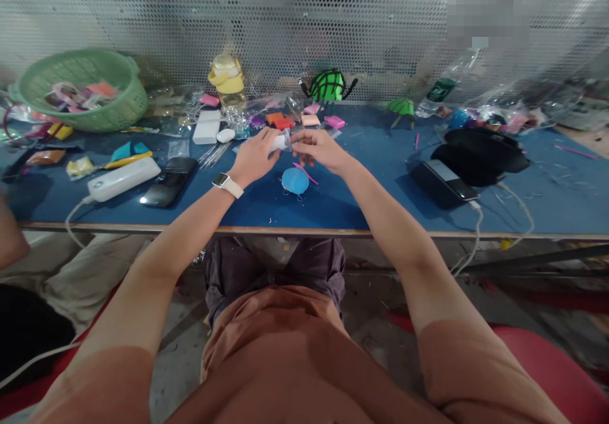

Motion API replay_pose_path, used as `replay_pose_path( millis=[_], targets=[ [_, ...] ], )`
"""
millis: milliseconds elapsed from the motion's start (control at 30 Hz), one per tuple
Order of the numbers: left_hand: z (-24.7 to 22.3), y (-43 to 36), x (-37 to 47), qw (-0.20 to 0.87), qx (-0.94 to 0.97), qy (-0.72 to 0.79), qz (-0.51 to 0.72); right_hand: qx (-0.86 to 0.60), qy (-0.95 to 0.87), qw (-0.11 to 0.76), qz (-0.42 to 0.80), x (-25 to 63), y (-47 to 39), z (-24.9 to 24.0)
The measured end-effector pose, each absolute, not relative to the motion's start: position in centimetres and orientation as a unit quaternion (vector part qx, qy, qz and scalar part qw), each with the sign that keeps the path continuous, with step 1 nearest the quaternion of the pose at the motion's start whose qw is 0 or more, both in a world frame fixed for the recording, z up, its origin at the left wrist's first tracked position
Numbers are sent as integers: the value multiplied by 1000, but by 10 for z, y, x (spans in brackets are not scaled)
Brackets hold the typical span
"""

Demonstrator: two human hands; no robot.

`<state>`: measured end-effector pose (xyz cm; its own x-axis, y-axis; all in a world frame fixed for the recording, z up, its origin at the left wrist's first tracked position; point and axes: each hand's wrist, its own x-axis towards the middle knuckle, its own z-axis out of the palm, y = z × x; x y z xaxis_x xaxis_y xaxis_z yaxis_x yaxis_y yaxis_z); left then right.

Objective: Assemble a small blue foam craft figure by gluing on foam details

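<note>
My left hand (257,157), with a watch on its wrist, is closed round a small white packet (280,140) above the blue table. From the right, my right hand (320,149) meets the packet's end with its fingertips pinched together; its other fingers are curled. What exactly sits between those fingertips is too small to make out. Just below the hands lies a flat light-blue disc (295,181) with small wire-like loops at its edge. A thin pink stick (306,173) rests at an angle by the disc's upper right edge.
Behind the hands are colored clay packs (280,121), a yellow-lidded bottle (227,81) and a green-black figure (328,86). At left are a green basket (109,103), white power bank (124,179) and black device (170,183); at right, a black box (442,185) with a cable.
</note>
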<state>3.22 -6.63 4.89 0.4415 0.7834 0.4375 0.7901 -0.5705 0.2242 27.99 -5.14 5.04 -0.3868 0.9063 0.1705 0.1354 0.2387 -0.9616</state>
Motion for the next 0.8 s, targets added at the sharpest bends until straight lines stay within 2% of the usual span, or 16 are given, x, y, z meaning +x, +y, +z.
replay_pose_path(
  millis=[133, 500, 800],
  targets=[
    [49, -68, 34, -2, -852, -473, -227, -377, -660, 390, 519, 279, -53, 52],
    [47, -66, 33, 12, -857, -466, -219, -383, -669, 359, 526, 278, -61, 57],
    [47, -64, 32, 19, -853, -456, -251, -368, -641, 331, 587, 278, -69, 68]
  ],
)
